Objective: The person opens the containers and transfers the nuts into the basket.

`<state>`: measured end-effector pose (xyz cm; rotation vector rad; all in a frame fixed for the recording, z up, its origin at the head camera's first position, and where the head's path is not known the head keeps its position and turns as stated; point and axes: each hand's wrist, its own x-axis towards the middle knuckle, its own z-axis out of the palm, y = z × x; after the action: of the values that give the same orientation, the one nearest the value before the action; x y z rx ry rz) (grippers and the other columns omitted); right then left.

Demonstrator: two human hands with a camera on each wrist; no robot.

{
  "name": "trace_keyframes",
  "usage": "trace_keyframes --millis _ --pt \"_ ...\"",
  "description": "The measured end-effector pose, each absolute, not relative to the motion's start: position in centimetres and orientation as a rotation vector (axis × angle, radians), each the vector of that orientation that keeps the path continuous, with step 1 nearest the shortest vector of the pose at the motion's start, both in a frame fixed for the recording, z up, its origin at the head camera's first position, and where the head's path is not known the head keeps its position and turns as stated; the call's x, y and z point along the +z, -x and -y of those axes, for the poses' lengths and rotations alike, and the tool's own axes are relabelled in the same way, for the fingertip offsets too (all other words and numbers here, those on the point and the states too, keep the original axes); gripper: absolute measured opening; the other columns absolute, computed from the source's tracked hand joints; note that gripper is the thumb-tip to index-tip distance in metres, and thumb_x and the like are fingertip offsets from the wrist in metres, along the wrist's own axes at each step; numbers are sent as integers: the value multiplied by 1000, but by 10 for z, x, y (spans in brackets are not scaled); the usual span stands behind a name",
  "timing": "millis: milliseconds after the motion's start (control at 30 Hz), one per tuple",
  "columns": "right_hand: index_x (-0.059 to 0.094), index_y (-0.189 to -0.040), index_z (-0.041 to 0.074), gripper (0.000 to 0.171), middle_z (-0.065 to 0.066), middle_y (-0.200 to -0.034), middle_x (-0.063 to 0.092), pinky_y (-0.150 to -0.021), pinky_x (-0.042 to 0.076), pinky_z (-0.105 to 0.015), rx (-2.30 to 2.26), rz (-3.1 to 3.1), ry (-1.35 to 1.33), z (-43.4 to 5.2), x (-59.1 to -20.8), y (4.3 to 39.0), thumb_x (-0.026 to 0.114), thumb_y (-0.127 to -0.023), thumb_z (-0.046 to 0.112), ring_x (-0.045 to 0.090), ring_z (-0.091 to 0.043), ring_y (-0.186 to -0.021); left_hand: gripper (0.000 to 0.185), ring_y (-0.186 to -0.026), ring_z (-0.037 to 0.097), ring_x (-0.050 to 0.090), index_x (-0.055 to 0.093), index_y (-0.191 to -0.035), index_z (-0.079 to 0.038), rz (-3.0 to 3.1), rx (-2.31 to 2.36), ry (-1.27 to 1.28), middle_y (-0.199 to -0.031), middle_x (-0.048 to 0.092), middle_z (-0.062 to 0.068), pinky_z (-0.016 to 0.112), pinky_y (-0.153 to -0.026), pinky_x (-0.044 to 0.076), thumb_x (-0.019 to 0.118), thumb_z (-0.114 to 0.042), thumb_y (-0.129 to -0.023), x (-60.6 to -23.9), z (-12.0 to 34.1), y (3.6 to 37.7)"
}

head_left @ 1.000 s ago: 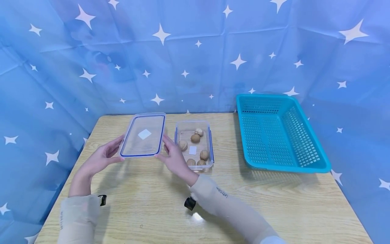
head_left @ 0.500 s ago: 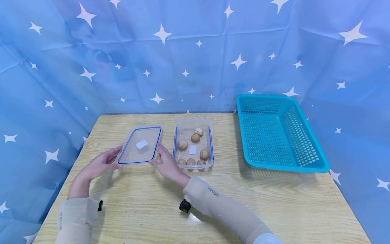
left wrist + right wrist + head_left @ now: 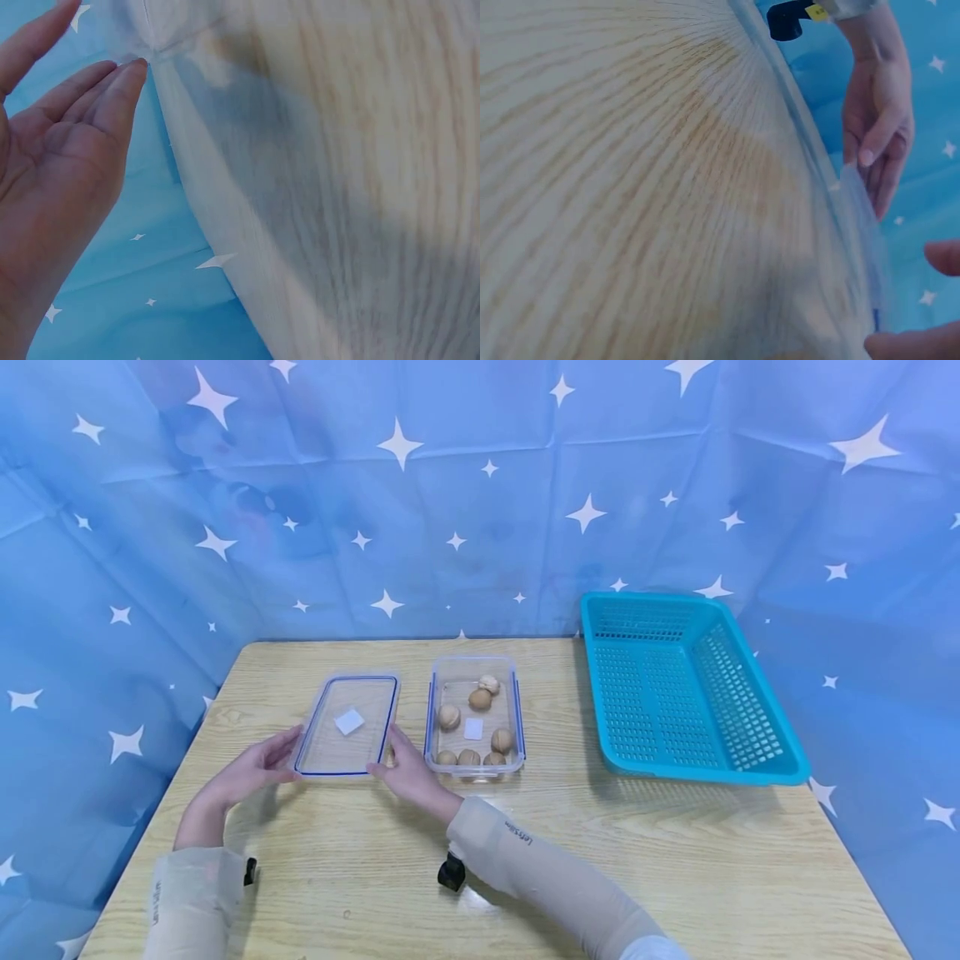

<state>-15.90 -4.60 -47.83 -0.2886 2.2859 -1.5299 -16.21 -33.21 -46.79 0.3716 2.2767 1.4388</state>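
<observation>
Clear plastic with a blue seal makes up the lid (image 3: 347,725) that we see from the head camera, lying low over the wooden table (image 3: 675,852), left of the open container (image 3: 474,717). Whether it rests flat on the wood or hangs just above it, we cannot tell. Our left hand (image 3: 251,770) holds its near left corner with nearly straight fingers, and our right hand (image 3: 405,771) holds the near right corner, thumb at the near edge; both grips are light, at the rim only. The container holds several walnuts (image 3: 480,699) and a white tag, and its clear walls blur the nuts along the near side. A teal basket (image 3: 720,647) sits well apart on the right, partly over the table's far right edge. Blue star-patterned cloth (image 3: 150,527) closes in the scene.

From the left wrist, we see the left hand (image 3: 56,165) open-palmed, fingertips (image 3: 127,79) touching a pale corner of the lid that is too blurred to make out. The table fills the rest, smeared.

From the right wrist, the wood is blurred too. The lid (image 3: 859,217) shows only as a faint, translucent edge. The left hand (image 3: 877,120) pinches it from the far side, and just two fingertips (image 3: 911,346) of the right hand show, cut off at the frame's corner.
</observation>
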Motion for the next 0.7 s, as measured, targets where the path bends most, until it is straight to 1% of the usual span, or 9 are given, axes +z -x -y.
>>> trace_keyframes --millis 167,267,400,433,500,533,600,633,700 --pt "17 -158 0 77 -14 -168 13 -125 24 -44 -1566 -2220 265 46 -483 159 60 -99 23 28 -34 -151 77 -145 58 13 10 -153 16 -2277 1404 -322 -158 10 40 -1 -95 36 59 -6 -97 -471 330 162" --pt "15 -158 0 78 -15 -168 12 -126 23 -43 -1573 -2205 265 46 -485 159 60 -100 23 27 -34 -151 77 -145 56 14 10 -154 15 -2283 1399 -293 -159 12 39 -1 -93 36 58 -10 -99 -471 329 163" --pt "16 -159 1 80 -15 -167 15 -125 24 -44 -1583 -2230 280 46 -487 159 63 -98 23 28 -35 -151 77 -148 53 17 10 -155 11 -2299 1358 -240 -161 15 36 2 -94 38 57 -17 -101 -468 326 164" --pt "16 -159 2 80 -15 -167 16 -125 25 -45 -1585 -2235 285 46 -487 158 63 -98 23 29 -35 -150 77 -148 52 17 10 -156 10 -2313 1336 -225 -161 15 35 7 -98 41 57 -19 -101 -467 325 165" --pt "17 -159 4 80 -14 -167 18 -124 27 -46 -1587 -2249 305 45 -485 157 64 -97 23 32 -36 -149 78 -148 52 18 10 -156 9 -2344 1303 -200 -161 15 34 25 -110 43 57 -22 -101 -464 323 165" --pt "18 -159 5 80 -14 -167 18 -123 28 -47 -1591 -2250 317 44 -484 156 65 -97 23 33 -37 -148 78 -148 52 17 10 -157 8 -2359 1292 -193 -162 15 33 36 -115 41 56 -23 -101 -462 322 166" --pt "18 -159 6 80 -14 -167 19 -122 31 -47 -1607 -2244 346 42 -480 155 65 -97 23 36 -38 -146 78 -148 54 15 10 -157 6 -2384 1296 -190 -162 13 33 58 -118 31 56 -23 -102 -458 318 167" --pt "17 -160 7 80 -14 -166 20 -122 32 -47 -1627 -2228 359 41 -477 155 65 -97 22 36 -38 -146 79 -148 56 14 10 -158 5 -2396 1305 -195 -162 12 33 65 -117 25 57 -23 -102 -456 316 167" --pt "18 -160 9 79 -15 -165 23 -121 33 -46 -1670 -2194 381 38 -471 155 65 -97 21 36 -36 -147 78 -148 56 12 10 -158 3 -2415 1332 -214 -163 11 33 68 -117 21 57 -22 -101 -452 311 169"
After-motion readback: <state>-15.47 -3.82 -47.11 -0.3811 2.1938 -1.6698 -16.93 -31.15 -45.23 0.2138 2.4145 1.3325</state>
